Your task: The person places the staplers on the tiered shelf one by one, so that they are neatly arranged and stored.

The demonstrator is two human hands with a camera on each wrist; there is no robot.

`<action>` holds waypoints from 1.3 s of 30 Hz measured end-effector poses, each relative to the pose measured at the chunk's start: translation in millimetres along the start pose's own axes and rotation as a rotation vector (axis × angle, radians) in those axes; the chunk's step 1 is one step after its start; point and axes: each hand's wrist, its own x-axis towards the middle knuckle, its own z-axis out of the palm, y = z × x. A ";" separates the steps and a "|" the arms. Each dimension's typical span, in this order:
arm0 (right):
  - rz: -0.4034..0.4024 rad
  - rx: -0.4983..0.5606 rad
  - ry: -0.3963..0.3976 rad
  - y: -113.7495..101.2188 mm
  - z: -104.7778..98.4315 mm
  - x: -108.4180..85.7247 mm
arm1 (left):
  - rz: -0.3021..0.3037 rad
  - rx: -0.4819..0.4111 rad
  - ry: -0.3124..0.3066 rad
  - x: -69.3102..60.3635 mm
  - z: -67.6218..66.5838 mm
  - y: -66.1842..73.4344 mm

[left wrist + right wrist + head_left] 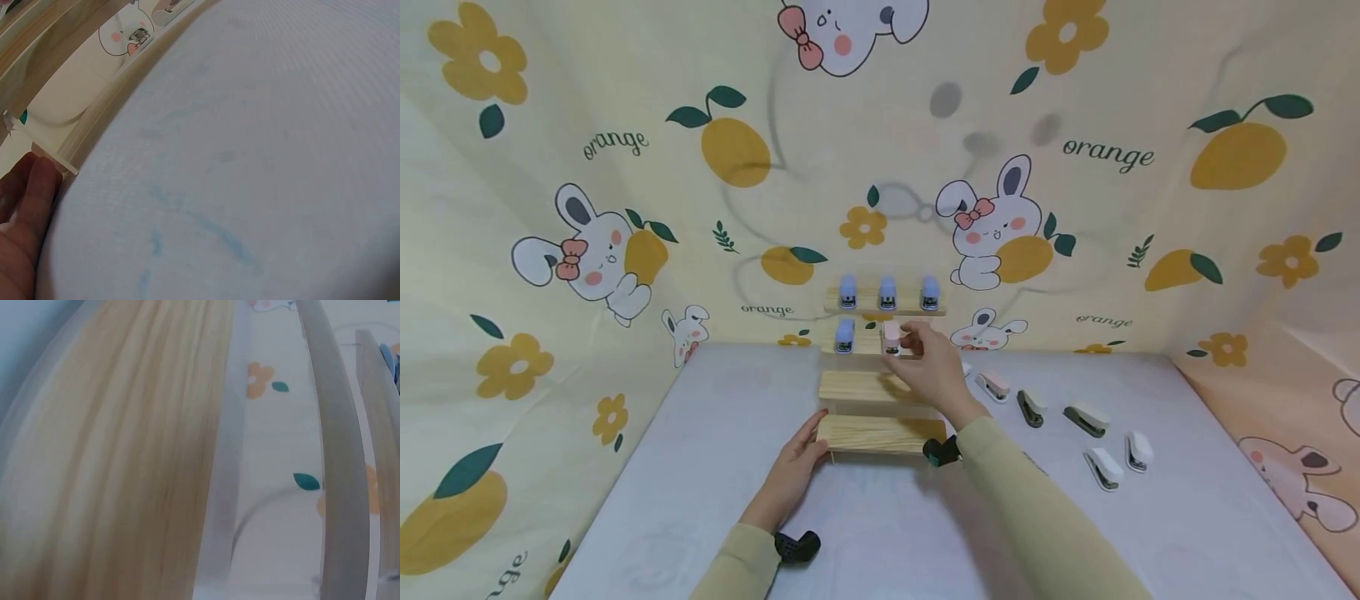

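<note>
A stepped wooden rack (880, 432) stands at the middle of the table. My right hand (934, 367) pinches a small pink stapler (892, 335) between thumb and fingers, at the second tier from the top. Beside it on that tier is a blue stapler (845, 335). On the top tier stand three more blue staplers, among them the middle blue stapler (887, 293). My left hand (795, 462) holds the left end of the lowest tier. The left wrist view shows its fingers (40, 187) against the rack's end; the right wrist view shows bare wooden boards (137, 450), not the hand.
Several staplers lie on the table right of the rack: a pink stapler (993, 386), a dark-based stapler (1031, 408), another dark-based stapler (1087, 419) and white staplers (1138, 451). A patterned cloth (865, 167) hangs behind and at the sides.
</note>
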 end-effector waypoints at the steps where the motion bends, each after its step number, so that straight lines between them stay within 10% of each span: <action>1: 0.002 0.016 -0.018 1.3 -1.7 -0.6 | 0.001 -0.001 -0.002 0.2 0.2 -0.4; 11: -0.027 0.004 -0.013 0.7 -2.4 0.2 | -0.016 -0.002 -0.026 -6.0 2.0 14.8; 39: -0.063 -0.109 0.093 0.0 11.9 0.3 | 0.007 0.009 -0.004 1.2 -1.5 -1.4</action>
